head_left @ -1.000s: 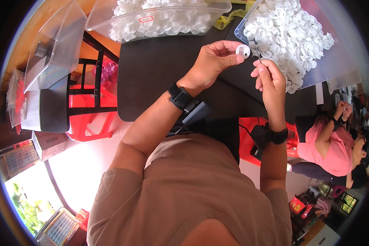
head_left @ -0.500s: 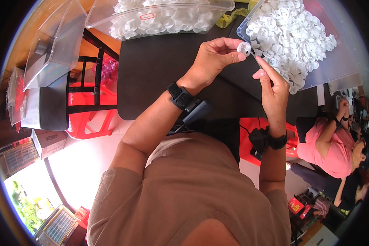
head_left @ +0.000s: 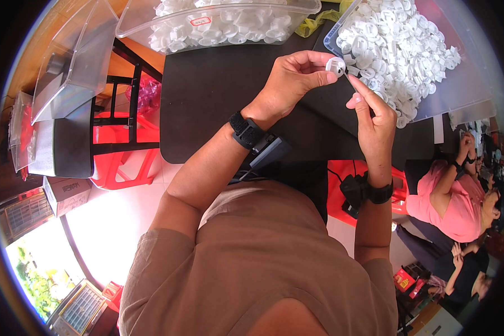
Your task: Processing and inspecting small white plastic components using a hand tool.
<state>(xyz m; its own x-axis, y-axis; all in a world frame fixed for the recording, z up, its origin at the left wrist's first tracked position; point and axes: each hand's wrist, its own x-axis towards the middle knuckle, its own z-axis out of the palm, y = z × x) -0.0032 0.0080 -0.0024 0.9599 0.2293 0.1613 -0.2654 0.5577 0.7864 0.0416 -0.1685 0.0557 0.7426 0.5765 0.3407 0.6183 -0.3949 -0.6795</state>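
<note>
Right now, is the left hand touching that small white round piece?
Touching. The head view shows the left hand pinching the small white round piece between thumb and fingertips, raised over the black table.

The left hand [head_left: 294, 75] pinches a white cap [head_left: 335, 66] at its fingertips. The right hand [head_left: 372, 112] touches the cap from just below. Beyond both lies a tray [head_left: 431, 106] of caps.

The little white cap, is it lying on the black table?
No, the left hand holds the little white cap up above the black table.
</note>
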